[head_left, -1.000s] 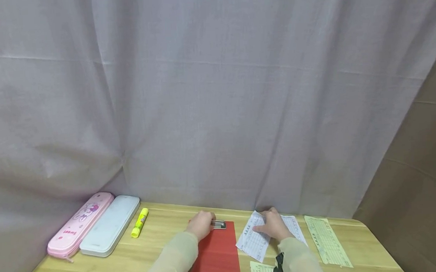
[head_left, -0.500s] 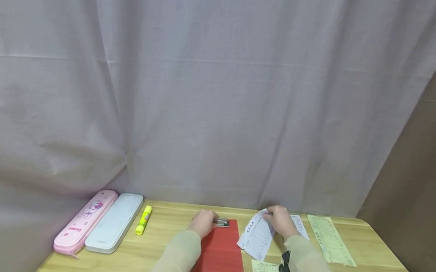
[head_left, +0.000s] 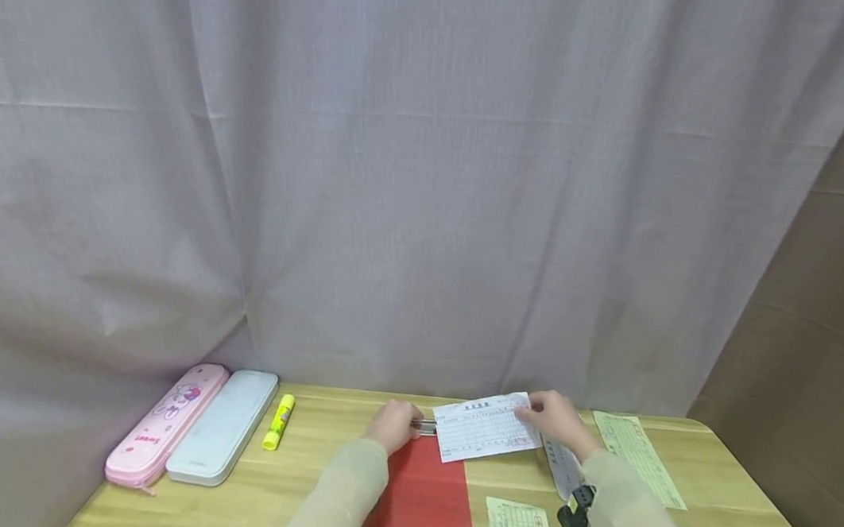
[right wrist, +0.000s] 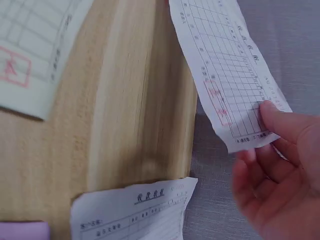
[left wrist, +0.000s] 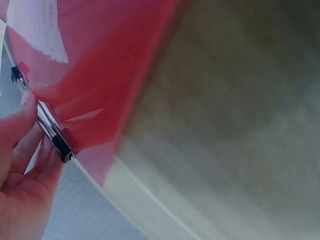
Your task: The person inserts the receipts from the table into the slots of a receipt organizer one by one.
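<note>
A red clipboard [head_left: 427, 494] lies at the table's far edge, its metal clip [left wrist: 50, 120] along that edge. My left hand [head_left: 393, 426] pinches the clip, thumb on the metal bar and fingers beneath. Between thumb and fingers, my right hand [head_left: 559, 419] holds a white printed form [head_left: 484, 427] by its right end. The form is lifted and reaches left over the clipboard's top right corner, beside the clip. Red stamp marks show on the form in the right wrist view. Whether the clip's mouth is apart is unclear.
Another white form [right wrist: 145, 210] lies under my right wrist. Green slips rest on the table, one near the front [head_left: 517, 521] and one at the right [head_left: 636, 455]. A yellow glue stick [head_left: 278, 422], a pale blue case [head_left: 223, 429] and a pink pencil case [head_left: 167, 428] lie left.
My right hand has raised the white form off the table, turned it level and brought its left end over the clipboard. The left hand stays at the clip.
</note>
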### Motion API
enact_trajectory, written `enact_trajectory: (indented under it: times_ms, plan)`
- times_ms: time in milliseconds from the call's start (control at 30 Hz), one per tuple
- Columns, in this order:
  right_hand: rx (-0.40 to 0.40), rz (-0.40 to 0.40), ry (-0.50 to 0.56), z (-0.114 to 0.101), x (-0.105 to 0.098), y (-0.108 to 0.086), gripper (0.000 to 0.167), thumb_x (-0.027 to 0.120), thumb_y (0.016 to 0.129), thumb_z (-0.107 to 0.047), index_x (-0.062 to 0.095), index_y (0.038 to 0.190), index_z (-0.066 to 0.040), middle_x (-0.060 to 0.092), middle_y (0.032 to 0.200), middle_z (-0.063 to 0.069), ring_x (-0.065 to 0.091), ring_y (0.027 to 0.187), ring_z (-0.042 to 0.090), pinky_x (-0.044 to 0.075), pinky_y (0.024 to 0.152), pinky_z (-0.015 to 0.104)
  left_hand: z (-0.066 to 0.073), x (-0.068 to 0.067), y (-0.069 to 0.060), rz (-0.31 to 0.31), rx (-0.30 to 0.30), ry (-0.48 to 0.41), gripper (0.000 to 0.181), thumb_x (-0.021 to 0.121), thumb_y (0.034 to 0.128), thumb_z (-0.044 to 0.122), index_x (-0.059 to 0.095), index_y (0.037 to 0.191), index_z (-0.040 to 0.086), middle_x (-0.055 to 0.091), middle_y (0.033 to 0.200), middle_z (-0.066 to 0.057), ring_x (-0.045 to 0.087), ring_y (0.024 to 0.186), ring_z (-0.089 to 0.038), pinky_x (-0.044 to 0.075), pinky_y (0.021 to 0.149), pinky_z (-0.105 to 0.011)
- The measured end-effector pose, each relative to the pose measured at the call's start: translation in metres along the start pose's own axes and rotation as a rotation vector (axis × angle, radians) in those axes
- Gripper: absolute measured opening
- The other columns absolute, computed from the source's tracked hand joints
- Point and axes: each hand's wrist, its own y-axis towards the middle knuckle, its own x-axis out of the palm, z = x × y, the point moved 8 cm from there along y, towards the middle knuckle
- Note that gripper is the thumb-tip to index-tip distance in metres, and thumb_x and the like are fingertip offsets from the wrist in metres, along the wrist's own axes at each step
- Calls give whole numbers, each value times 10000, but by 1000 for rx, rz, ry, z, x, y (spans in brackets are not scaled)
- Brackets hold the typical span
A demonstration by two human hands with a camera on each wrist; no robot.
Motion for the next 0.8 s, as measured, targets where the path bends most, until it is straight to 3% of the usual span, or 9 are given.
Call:
enact_trajectory:
  times_ms: [167, 367, 433, 667, 800]
  plan:
    - [101, -78, 275, 5, 14, -13, 207, 661, 875, -158, 673, 926, 43, 639, 755, 31, 580, 669, 139, 530, 608, 327, -3, -7, -4, 17, 39, -9, 126, 788, 698, 45, 739, 802, 96, 676, 739, 33, 592, 705, -127, 502, 693, -265]
    - [69, -251, 517, -3, 33, -25, 249, 629, 898, -139, 637, 934, 108, 668, 757, 12, 627, 670, 104, 542, 626, 263, -7, -10, -7, 22, 31, 3, 128, 782, 709, 60, 748, 824, 106, 693, 763, 39, 624, 745, -125, 515, 719, -274]
    - [83, -279, 553, -1, 37, -29, 236, 629, 896, -116, 630, 922, 119, 683, 763, 32, 654, 682, 117, 560, 644, 270, -5, -9, -6, 22, 30, 1, 135, 786, 713, 78, 753, 840, 110, 702, 785, 38, 636, 769, -132, 518, 737, -277]
    - [166, -259, 512, 4, 57, -38, 198, 674, 852, -84, 650, 892, 109, 664, 694, 11, 613, 613, 85, 514, 548, 204, 2, -5, -3, 17, 24, 2, 120, 790, 712, 72, 752, 815, 121, 688, 753, 48, 605, 714, -109, 510, 700, -270]
    - [191, -287, 617, 1, 71, -43, 182, 661, 842, -24, 620, 913, 138, 677, 706, 47, 629, 607, 97, 539, 548, 218, 5, -2, -2, 12, -1, 2, 136, 803, 704, 95, 755, 827, 127, 689, 759, 49, 608, 721, -106, 514, 705, -273]
